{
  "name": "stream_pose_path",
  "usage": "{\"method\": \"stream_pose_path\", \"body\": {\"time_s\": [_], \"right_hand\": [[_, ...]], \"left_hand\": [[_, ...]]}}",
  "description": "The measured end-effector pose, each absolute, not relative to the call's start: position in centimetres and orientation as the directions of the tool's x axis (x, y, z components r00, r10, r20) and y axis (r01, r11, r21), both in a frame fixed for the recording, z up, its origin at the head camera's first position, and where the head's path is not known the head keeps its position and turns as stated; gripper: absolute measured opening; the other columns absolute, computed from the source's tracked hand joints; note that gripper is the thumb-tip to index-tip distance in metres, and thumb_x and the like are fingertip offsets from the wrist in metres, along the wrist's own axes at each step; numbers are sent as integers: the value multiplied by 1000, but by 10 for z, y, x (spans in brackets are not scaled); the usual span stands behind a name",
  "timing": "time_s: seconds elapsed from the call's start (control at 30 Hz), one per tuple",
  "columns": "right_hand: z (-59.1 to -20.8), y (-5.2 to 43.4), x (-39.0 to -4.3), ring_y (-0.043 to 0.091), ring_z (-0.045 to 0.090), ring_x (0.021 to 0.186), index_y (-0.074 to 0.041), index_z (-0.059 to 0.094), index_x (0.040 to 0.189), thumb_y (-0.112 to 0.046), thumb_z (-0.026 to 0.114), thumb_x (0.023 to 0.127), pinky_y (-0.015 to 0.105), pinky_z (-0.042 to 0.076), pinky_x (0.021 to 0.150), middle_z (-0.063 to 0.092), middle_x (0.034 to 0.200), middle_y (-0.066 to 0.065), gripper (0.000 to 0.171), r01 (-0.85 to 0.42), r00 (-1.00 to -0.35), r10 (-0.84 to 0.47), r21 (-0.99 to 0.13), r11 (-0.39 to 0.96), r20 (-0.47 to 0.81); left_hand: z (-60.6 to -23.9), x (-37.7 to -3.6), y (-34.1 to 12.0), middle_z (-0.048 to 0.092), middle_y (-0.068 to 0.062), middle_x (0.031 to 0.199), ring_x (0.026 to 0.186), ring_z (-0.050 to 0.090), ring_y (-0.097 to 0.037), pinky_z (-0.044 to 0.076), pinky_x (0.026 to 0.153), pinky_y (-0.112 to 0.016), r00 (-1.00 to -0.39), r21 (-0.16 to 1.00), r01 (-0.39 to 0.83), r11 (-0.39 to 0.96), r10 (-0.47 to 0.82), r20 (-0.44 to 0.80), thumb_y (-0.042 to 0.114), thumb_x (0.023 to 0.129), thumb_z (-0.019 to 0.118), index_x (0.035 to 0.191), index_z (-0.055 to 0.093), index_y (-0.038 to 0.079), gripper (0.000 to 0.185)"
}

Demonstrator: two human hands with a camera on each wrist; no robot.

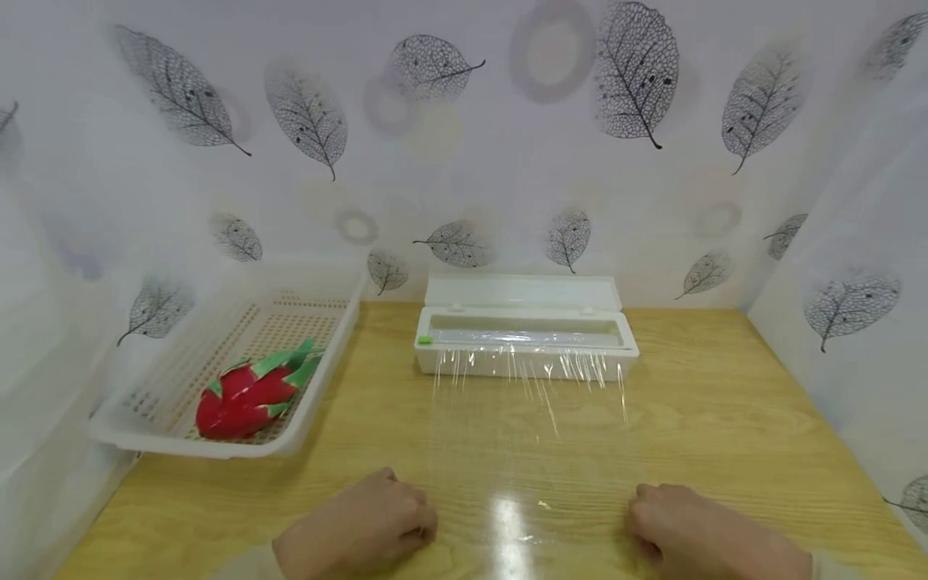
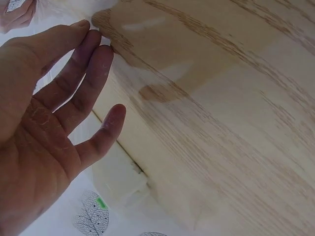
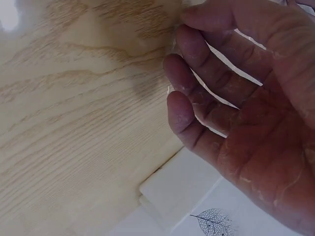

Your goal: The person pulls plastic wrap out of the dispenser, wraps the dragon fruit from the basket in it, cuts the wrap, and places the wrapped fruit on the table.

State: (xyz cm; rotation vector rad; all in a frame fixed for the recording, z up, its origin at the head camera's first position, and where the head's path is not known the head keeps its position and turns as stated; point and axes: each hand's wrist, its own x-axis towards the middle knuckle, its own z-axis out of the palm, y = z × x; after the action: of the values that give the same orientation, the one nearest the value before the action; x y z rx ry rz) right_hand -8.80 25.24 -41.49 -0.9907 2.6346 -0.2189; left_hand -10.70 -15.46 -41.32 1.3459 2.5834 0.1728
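A sheet of clear cling film (image 1: 536, 451) stretches from a white cling film dispenser (image 1: 428, 360) toward the near side of the wooden table. My left hand (image 1: 370, 519) pinches the film's near left corner between thumb and fingertips. At the near right corner, my right hand (image 1: 699, 528) pinches it the same way. In the left wrist view the little finger (image 2: 110, 125) stands away from the pinch. The dispenser's lid (image 1: 522, 292) is raised at the back, and a green slider (image 1: 424, 340) sits at its left end. The film's edge inside the fingers is hard to see.
A white plastic basket (image 1: 329, 362) stands at the left with a red and green dragon fruit (image 1: 250, 400) in it. Leaf-patterned sheeting (image 1: 507, 185) encloses the back and sides of the wooden table (image 1: 725, 403).
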Motion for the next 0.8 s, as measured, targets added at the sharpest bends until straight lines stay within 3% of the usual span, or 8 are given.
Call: {"method": "stream_pose_path", "body": {"time_s": [0.1,0.23,0.33,0.43,0.6,0.8], "right_hand": [[-413,251,-83,-1,22,54,-26,44,57,-5,71,75,18,22,46,29,61,-20,38,-579,-715,-643,-283,764,-274],[-412,250,-77,-2,23,49,-26,45,58,-21,74,77,20,20,43,27,58,-21,35,-522,-711,-630,-367,770,-312],[-412,250,-73,-2,23,48,-27,46,60,-35,77,77,21,20,42,27,57,-22,36,-498,-716,-627,-406,766,-305],[-410,250,-72,-2,24,46,-28,46,60,-40,78,76,22,19,41,27,56,-21,38,-469,-723,-612,-422,776,-321],[-408,250,-72,0,23,46,-30,42,58,-30,78,73,23,17,42,26,55,-19,38,-436,-725,-581,-406,803,-370],[-409,251,-72,-2,19,45,-29,39,56,-27,77,69,23,15,40,24,54,-22,39,-487,-736,-595,-358,797,-322]], "left_hand": [[-412,-105,-153,64,25,84,75,51,9,41,74,-24,-574,243,760,603,798,-185,28,99,67,89,72,36,13],[-411,-104,-154,60,25,80,72,48,8,42,73,-23,-571,281,736,615,788,-228,27,98,68,86,71,36,15],[-412,-105,-155,58,26,76,67,45,9,42,69,-19,-547,306,750,586,810,-211,24,96,69,83,70,35,17],[-413,-105,-155,56,26,73,64,44,10,42,66,-15,-525,312,776,549,835,-164,21,95,69,80,69,33,19],[-414,-105,-155,54,26,70,62,41,10,39,64,-14,-525,303,783,544,838,-149,20,94,70,77,67,33,21],[-413,-105,-155,48,25,64,57,37,8,33,56,-9,-515,283,802,526,849,-117,16,88,72,72,64,31,24]]}}
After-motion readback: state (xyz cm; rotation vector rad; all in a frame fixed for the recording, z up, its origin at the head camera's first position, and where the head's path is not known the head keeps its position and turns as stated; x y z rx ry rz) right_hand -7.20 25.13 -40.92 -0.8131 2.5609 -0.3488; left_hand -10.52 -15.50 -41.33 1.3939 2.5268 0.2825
